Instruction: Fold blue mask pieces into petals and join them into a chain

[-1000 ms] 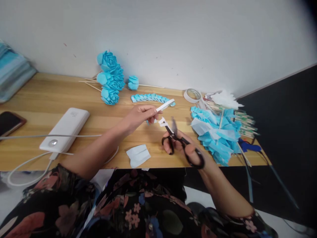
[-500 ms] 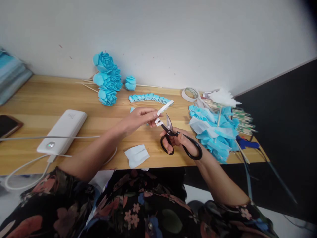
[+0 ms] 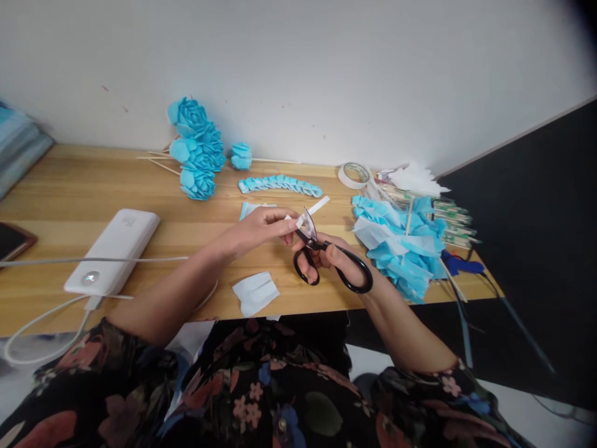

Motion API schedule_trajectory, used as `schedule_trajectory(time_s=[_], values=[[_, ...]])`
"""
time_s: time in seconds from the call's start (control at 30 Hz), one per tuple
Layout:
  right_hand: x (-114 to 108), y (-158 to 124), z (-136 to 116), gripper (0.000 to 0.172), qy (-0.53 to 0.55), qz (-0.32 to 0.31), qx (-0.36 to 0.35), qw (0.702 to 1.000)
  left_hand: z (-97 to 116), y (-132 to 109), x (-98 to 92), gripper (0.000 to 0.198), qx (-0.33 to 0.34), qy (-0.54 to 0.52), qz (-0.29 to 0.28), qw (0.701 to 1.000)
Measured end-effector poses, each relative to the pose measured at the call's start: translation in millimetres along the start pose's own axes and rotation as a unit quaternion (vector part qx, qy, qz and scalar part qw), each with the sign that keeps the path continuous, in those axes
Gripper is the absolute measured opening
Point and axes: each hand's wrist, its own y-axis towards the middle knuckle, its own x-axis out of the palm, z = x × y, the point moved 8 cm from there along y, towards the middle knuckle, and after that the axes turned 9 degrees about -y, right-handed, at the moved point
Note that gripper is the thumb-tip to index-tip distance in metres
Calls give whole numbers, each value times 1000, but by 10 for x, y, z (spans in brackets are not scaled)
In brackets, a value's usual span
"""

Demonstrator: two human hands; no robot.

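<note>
My left hand [image 3: 268,229] pinches a narrow white strip [image 3: 319,205], whose free end points up and to the right. In my right hand [image 3: 326,254] is a pair of black-handled scissors [image 3: 310,239], with thumb and fingers through the loops. The scissor blades are parted and lie across the strip, close to my left fingertips. Behind the hands rests a pleated light-blue strip [image 3: 280,183]. A pale folded sheet [image 3: 256,292] lies near the front edge, and a blue-and-white piece [image 3: 249,210] shows partly behind my left hand.
Blue paper flowers [image 3: 198,152] on sticks and a single blue flower [image 3: 241,155] lie along the wall. A tape roll [image 3: 353,175] and crumpled blue material [image 3: 403,249] are to the right. A white power bank [image 3: 112,252] with cables and a phone [image 3: 13,242] sit at left.
The scissors have moved up and left, bringing their blades onto the white strip. Small white pieces that showed at my left fingertips are now mostly hidden. The whole view has shifted slightly.
</note>
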Motion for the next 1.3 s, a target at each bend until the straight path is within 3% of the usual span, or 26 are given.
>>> schedule_trajectory(time_s=[0.53,0.83,1.13,1.3], values=[[2,90,-43,65,11,9,-11,1000,37,13,51,44,16,28,-13,999],[-19,57,-28,59,27,31,-9,999,3,8,41,44,8,34,-13,999],[-59,56,-27,52,66,72,-2,995,-28,-3,28,34,2,-53,-31,998],[-54,37,-40,48,72,72,6,995,-26,23,19,40,21,-15,-19,999]])
